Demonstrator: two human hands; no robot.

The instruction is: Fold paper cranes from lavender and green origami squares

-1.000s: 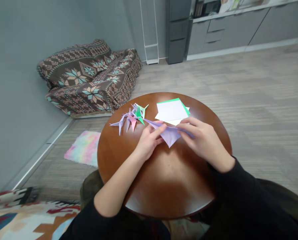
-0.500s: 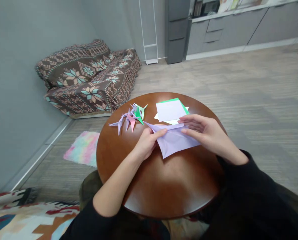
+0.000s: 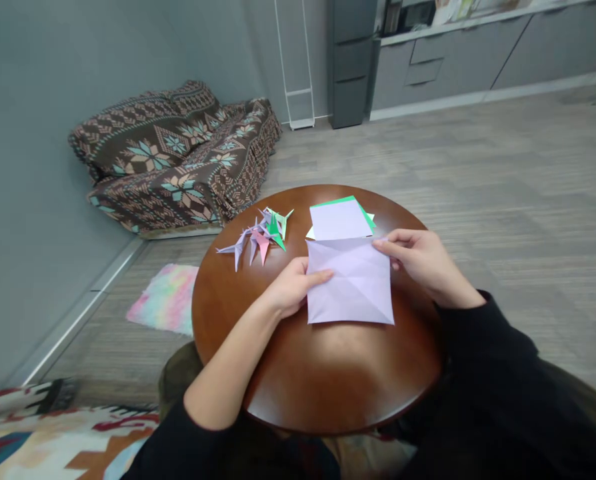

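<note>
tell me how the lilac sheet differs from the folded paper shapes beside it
The lilac sheet lies open and flat, only creased; the folded paper shapes are narrow and pointed. The sheet is one colour; the shapes mix lilac, pink and green. The left hand and right hand hold the sheet; nothing touches the shapes. Both are paper on the round table.

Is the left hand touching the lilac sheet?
Touching. Head view shows the left hand with fingertips on the lilac sheet at its left edge.

Home living room: blanket-draped sofa (image 3: 178,157), rugs (image 3: 165,297).
</note>
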